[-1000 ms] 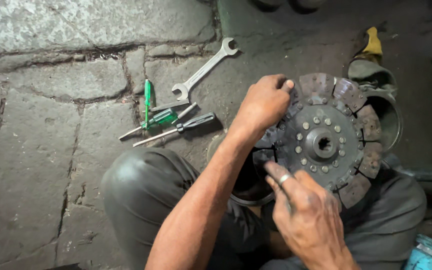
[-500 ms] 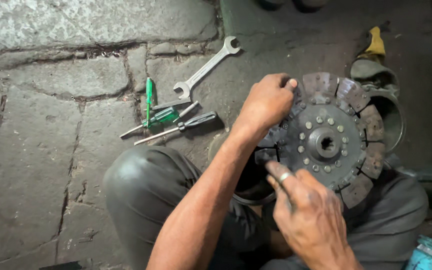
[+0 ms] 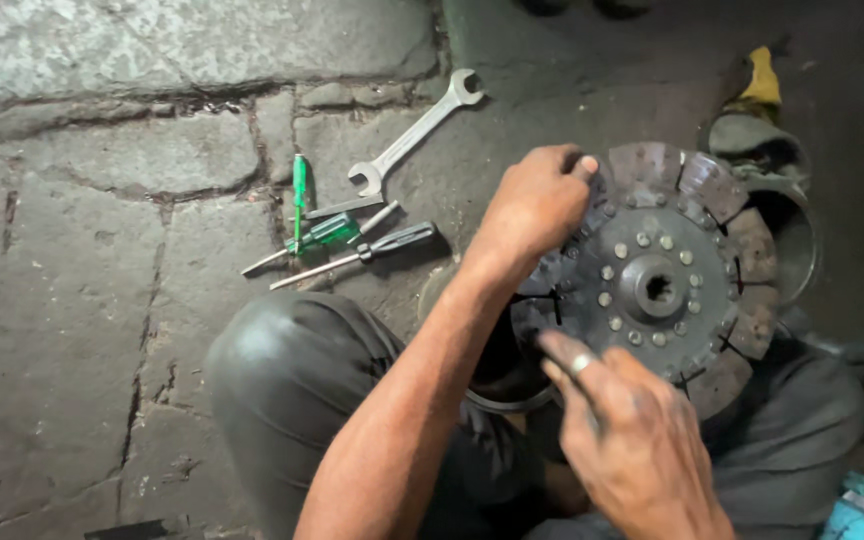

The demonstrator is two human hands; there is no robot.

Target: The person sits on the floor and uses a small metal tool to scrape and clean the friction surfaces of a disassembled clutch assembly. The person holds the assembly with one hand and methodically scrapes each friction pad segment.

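Hands first, in the head view: your left hand (image 3: 537,205) sits just above the centre of the frame, its grip curled over the upper left rim of the clutch disc (image 3: 667,275), fingers closed on the edge. Your right hand (image 3: 632,440) is at the lower right, wearing a ring, with its fingertips (image 3: 557,350) pressed to the disc's lower left rim; how firmly that grip closes you cannot tell, since the back of the hand hides the fingers beneath. The clutch disc itself lies right of centre, a round grey plate with a splined hub in the middle, a ring of rivets around it and rusty brown pads around the outside, resting above your knees. Behind its right edge a round metal housing (image 3: 792,235) shows. On the stone floor (image 3: 72,250) to the left of your left hand lie a black-handled screwdriver (image 3: 357,255), a green-handled screwdriver (image 3: 302,240) and a thin green tool (image 3: 299,195), close together, with an open-ended spanner (image 3: 417,130) slanting toward the upper middle of the frame.
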